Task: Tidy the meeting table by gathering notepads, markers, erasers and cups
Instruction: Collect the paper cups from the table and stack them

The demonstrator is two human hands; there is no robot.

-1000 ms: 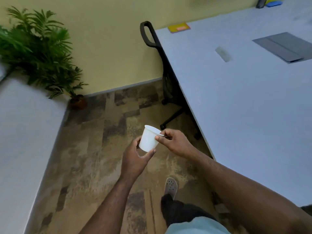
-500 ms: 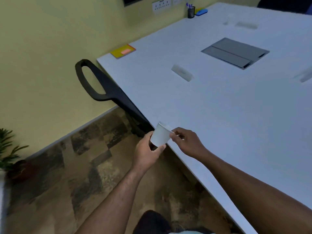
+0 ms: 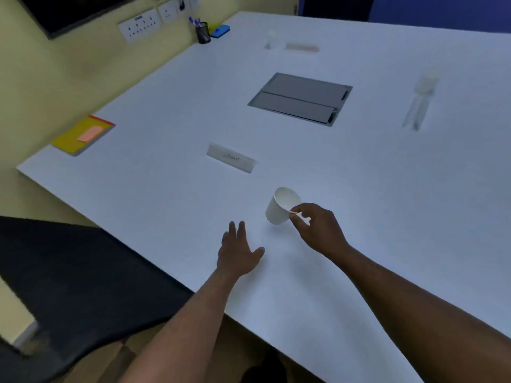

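Nearest the camera, two bare forearms reach over the near edge of the white table (image 3: 166, 211). The left hand (image 3: 238, 252) is spread open, fingers straight and thumb out, with nothing in it; it is just over the tabletop near the edge, and whether it touches the surface cannot be told. Just beyond and to its right, the right hand (image 3: 318, 228) pinches the rim of a white paper cup (image 3: 282, 205) between thumb and forefinger. The cup is tilted, its mouth turned up and away, and its base is at or just above the table; contact is unclear.

Further in, a small white name card (image 3: 231, 158) stands on the table. To the left, near the corner, lies a yellow notepad (image 3: 83, 135) with a pink sticky note on top. Past the middle sits a grey cable hatch (image 3: 300, 98) set into the tabletop. To the right are blurred pale items, too smeared to identify.

At the far edge by the wall stand a black mesh pen holder (image 3: 203, 33) with blue pens and, just beside it, a blue eraser (image 3: 220, 31). Another white cup (image 3: 271, 40) stands further right, blurred.
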